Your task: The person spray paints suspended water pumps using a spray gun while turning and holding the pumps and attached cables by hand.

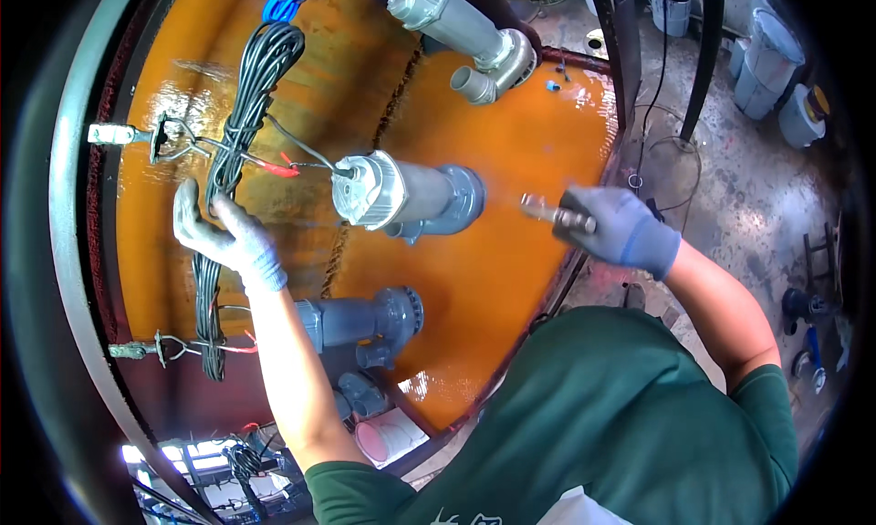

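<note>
My gloved right hand (620, 228) is closed around the dark handle of a spray gun (557, 217). Its metal nozzle faces a grey pump (420, 195), with a faint mist between them. My gloved left hand (228, 238) is at a long bundle of black cable (242, 128), fingers on one side and thumb on the other; the palm hides part of the bundle. This pump hangs by its cable from a hook (173, 140) with red ties. Above it hangs a paler grey pump (465, 37), and below it a blue-grey pump (365, 322), partly behind my left forearm.
A wet orange-coated backing and floor (493, 288) lie behind the pumps. A curved metal rail (68, 215) runs along the left. A pink-lined bucket (388, 438) sits below; more buckets (766, 73) stand at upper right. A black hose (663, 69) hangs near the dark posts.
</note>
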A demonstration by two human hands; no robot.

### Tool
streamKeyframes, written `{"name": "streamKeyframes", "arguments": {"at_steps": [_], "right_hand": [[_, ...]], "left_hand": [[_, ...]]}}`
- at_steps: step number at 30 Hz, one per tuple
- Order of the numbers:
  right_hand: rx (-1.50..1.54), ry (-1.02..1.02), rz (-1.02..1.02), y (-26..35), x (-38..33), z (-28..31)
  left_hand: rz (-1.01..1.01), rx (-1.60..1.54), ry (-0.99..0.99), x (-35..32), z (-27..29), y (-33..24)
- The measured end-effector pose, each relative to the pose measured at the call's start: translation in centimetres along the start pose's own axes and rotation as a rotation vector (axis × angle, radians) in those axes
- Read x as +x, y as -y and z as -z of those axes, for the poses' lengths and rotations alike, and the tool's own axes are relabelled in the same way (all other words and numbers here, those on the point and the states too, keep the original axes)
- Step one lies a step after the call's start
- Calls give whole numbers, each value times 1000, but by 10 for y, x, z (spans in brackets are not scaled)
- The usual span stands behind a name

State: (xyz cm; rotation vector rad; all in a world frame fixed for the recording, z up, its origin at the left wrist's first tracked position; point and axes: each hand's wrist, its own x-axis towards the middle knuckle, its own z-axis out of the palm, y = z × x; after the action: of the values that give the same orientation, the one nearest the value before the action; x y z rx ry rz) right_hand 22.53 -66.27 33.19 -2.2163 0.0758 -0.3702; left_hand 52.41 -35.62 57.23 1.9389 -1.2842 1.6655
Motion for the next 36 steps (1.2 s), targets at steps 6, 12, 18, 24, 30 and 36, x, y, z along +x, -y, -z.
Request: {"name": "streamKeyframes", "arguments": {"at_steps": [6, 12, 18, 24, 30, 36], "right_hand": [[25, 278, 58, 16, -6, 5], [105, 85, -91, 25, 21, 30], [13, 204, -10, 18, 28, 15], [46, 148, 107, 7, 32, 7], [60, -78, 15, -12, 52, -4], [229, 406, -105, 1, 56, 18]], "left_hand": [[-185, -33, 190, 80, -56, -46], [245, -407, 428, 100, -102, -30], [627, -695, 637, 92, -109, -31], [544, -671, 508, 78, -92, -46], [354, -536, 369, 60, -75, -54], [485, -526, 278, 32, -24, -71]]}}
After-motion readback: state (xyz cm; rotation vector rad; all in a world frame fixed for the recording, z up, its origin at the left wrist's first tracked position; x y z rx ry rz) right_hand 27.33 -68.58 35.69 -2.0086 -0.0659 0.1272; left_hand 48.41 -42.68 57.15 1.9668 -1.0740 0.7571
